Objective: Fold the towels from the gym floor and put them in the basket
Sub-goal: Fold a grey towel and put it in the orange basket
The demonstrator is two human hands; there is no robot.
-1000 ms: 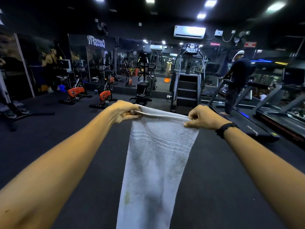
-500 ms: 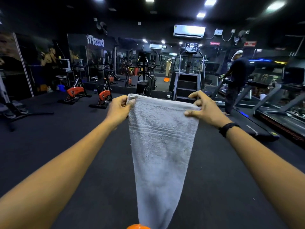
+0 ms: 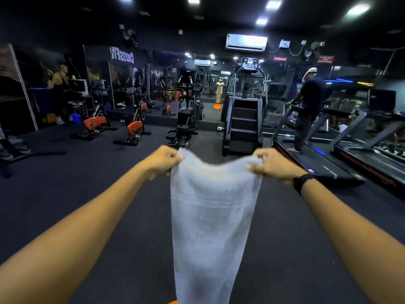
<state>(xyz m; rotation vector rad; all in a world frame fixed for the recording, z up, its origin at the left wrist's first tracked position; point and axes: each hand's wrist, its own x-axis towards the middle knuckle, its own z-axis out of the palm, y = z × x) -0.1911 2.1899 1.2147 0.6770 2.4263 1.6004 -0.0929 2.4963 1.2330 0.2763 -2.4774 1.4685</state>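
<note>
Both hands hold a white towel up in front of the person, above the dark gym floor: the left hand and the right hand each have their fingers clenched on a top corner. It hangs long, seemingly not fully folded; no basket is identifiable. Mirrored "CrossFit" lettering shows on the far wall.

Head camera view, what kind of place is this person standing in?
A gym, most likely. Orange exercise bikes stand at left, a stair-climber machine in the middle, and a person walks on a treadmill at right.
</note>
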